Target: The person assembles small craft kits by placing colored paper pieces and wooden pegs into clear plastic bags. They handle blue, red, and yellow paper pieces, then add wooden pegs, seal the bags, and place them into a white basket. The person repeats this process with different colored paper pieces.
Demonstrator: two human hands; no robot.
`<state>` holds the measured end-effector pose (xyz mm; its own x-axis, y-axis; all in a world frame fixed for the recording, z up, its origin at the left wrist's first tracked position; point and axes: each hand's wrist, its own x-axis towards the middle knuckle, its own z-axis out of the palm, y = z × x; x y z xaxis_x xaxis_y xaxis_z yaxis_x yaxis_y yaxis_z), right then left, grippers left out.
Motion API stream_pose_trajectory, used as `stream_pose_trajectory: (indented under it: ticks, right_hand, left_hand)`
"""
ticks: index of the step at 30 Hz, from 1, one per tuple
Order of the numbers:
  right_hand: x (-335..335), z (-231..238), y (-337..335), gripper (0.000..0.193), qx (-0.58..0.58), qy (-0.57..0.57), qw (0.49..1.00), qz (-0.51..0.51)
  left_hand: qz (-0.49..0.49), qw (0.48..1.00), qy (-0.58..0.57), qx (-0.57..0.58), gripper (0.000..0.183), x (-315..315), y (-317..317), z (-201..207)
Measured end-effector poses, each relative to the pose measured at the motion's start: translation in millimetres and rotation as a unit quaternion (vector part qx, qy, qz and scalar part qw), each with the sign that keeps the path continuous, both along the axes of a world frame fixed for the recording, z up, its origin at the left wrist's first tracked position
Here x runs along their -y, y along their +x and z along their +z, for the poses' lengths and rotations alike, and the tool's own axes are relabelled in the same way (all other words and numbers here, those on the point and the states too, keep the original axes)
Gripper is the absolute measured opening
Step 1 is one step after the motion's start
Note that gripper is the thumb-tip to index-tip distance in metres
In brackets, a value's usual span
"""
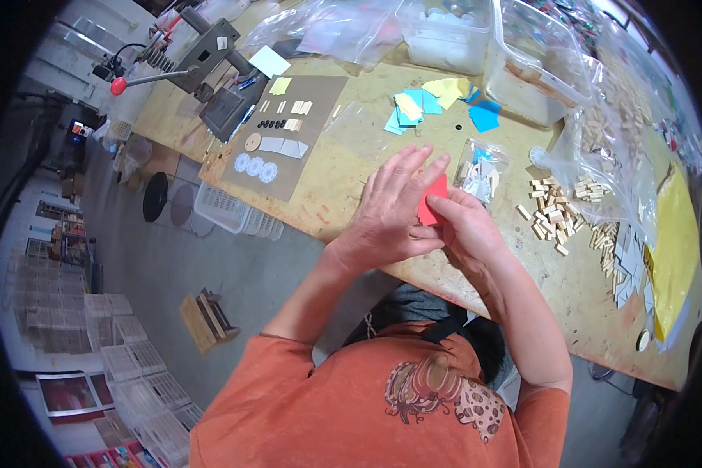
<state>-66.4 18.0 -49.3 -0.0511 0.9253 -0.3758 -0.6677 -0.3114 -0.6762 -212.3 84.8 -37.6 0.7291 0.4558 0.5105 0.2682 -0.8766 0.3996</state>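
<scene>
Near the table's front edge, my right hand (469,225) pinches a small red card (434,201), its thumb lying across the card's face. Against the other side of the card is my left hand (390,201), its fingers stretched out and its back toward me; part of the card is hidden behind it. Just beyond my right hand lies a clear plastic bag (482,171) with white and blue pieces in it. Yellow and blue paper cards (420,105) are scattered farther back. A pile of small wooden blocks (554,212) sits to the right.
At left, a brown board (292,168) carries rows of small parts beside a hand-lever press (203,74). Clear plastic bins (542,66) stand at the back right. Grey pieces (629,265) and a yellow sheet (673,253) lie at right. A wooden stool (207,318) stands on the floor.
</scene>
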Motion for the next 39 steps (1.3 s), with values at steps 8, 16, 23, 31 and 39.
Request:
stream_pose_trajectory:
  ticks: [8, 16, 23, 31, 39]
  right_hand:
    - [1.3, -2.7, 2.4, 0.023, 0.026, 0.021, 0.998, 0.052]
    - [0.8, -7.8, 3.0, 0.022, -0.005, 0.038, 0.998, 0.053]
    - [1.8, -6.8, 0.6, 0.025, -0.062, 0.034, 0.997, 0.036]
    - [-3.0, -12.0, 13.8, 0.031, -0.104, 0.039, 0.990, 0.092]
    - [-3.7, -8.8, 6.6, 0.034, -0.069, 0.004, 0.995, 0.074]
  left_hand:
    - [0.009, 0.999, -0.044, -0.016, 0.088, 3.2, 2.4, -1.1]
    - [-0.027, 0.999, -0.019, -0.003, 0.085, -1.0, 3.0, 3.1]
    - [-0.053, 0.999, -0.006, 0.013, 0.087, -2.5, 3.5, -2.7]
    - [0.011, 0.923, -0.358, 0.140, 0.048, -26.2, -24.3, -7.5]
    - [0.208, 0.943, -0.253, 0.054, 0.011, -141.7, -109.0, -4.2]
